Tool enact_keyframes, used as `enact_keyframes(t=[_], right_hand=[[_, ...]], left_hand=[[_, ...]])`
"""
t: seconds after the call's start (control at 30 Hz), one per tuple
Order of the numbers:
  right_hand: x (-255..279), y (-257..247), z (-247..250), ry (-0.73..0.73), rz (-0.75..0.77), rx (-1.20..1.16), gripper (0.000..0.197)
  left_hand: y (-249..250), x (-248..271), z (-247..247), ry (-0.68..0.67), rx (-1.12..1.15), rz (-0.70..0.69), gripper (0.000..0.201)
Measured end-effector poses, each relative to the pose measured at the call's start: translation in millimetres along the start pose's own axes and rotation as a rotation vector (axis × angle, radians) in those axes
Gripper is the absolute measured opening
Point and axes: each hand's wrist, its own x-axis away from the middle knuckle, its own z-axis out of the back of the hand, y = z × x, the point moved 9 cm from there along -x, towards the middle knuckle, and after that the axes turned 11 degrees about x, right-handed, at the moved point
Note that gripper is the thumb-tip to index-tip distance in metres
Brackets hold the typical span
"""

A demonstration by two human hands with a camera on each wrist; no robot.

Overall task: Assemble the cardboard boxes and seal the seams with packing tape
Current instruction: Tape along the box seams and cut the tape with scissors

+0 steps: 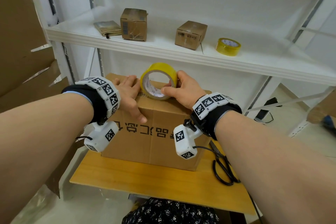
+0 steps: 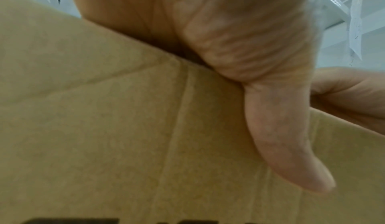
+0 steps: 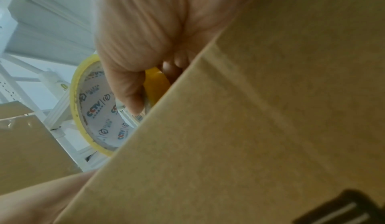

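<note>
Your left hand (image 1: 127,94) lies flat on top of the cardboard box (image 1: 154,132), fingers straight, thumb hooked over the front top edge; nothing gripped, just pressing. Left wrist cam confirms: thumb down on the front face, palm on the lid.

Your right hand (image 1: 183,90) grips the yellow tape roll (image 1: 159,81): thumb inside the core, fingers curled over the outer rim. Roll stands on edge on the box top, just right of your left hand, core facing you. Right wrist cam shows printed core lining w/ logos and fingers wrapped on the far rim.

Box sits on the wooden table (image 1: 145,178), printed side toward you, text upside down. Black scissors (image 1: 223,165) lie on the table right of the box, partly under your right forearm.

White shelf (image 1: 163,52) behind holds 2 small cardboard boxes (image 1: 133,23), a flat folded carton (image 1: 107,28) and a 2nd tape roll (image 1: 228,46) at right.
</note>
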Motion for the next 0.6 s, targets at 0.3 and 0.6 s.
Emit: enact_keyframes(t=[0.3, 0.6], right_hand=[[2.9, 13.7, 12.6, 0.141, -0.131, -0.119, 0.033], [5.4, 20.5, 18.4, 0.144, -0.17, -0.209, 0.038]], left_hand=[[1.9, 4.6, 0.8, 0.002, -0.027, 0.021, 0.14], [3.6, 6.8, 0.6, -0.005, -0.029, 0.041, 0.14]])
